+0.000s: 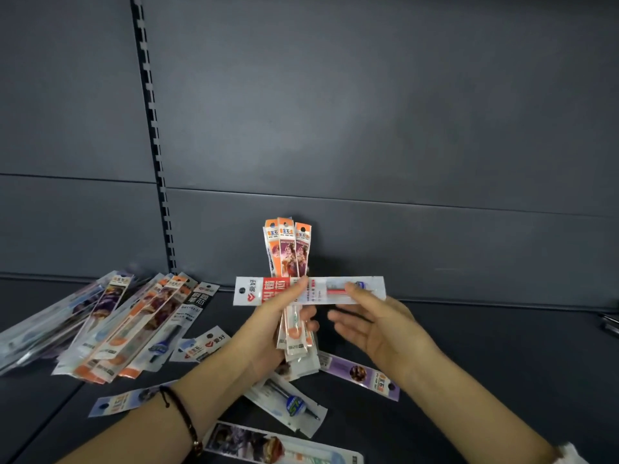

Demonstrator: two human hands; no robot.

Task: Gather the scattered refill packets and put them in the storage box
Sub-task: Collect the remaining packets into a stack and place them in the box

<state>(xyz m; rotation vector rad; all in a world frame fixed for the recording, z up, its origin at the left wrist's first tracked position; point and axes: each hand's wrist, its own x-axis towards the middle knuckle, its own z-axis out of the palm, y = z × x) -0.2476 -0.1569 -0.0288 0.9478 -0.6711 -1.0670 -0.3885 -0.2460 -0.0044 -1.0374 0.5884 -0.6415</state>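
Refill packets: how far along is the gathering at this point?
Part done: the left hand grips an upright orange bundle, and a pile lies at left. In hand: both hands hold a white-and-red packet crosswise, the right hand at its end. Left: loose packets such as the purple packet; no storage box shows.

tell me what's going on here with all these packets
A person is gathering refill packets on a dark shelf. The left hand holds an upright bundle of orange-topped packets, and the right hand pinches a white-and-red packet crosswise in front of it. A pile lies at the left, and loose packets lie near the forearms. No storage box is in view.
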